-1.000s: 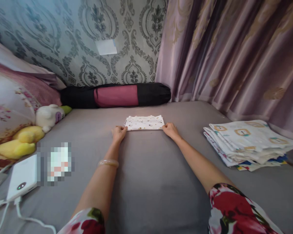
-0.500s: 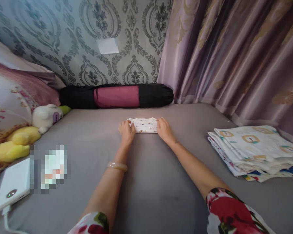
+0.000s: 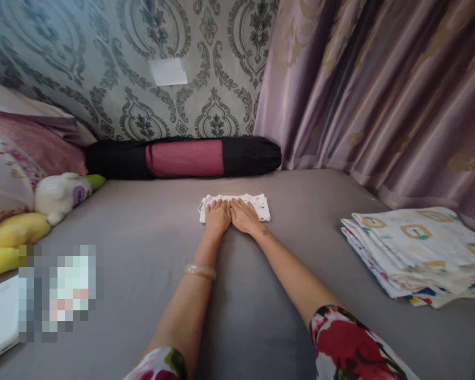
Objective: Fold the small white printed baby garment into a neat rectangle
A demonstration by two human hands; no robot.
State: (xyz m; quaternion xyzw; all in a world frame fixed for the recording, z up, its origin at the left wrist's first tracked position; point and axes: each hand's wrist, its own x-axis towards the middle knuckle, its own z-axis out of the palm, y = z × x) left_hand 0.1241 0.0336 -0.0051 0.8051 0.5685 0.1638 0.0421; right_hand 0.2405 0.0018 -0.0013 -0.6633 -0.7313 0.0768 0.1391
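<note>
The left hand (image 3: 218, 215) and right hand (image 3: 243, 215) lie side by side, palms down, on a small folded white cloth (image 3: 263, 206); their thumbs are touching or nearly so, and neither hand is clamped on anything; the cloth lies flat on the grey sheet (image 3: 261, 316), in front of the long black-and-pink bag (image 3: 186, 157); the spread fingers seem placed to press the layers level, and working near the middle probably bears on both halves alike; the stack of folded cloths (image 3: 411, 253) sits well apart to the right, perhaps so that it leaves the hands room; the bag lies lengthwise by the patterned wall (image 3: 209, 68), looks filled out, and what it holds cannot be told; no open container shows; to the left are plush toys (image 3: 57, 195) and a white device (image 3: 2, 311), partly out of view
</note>
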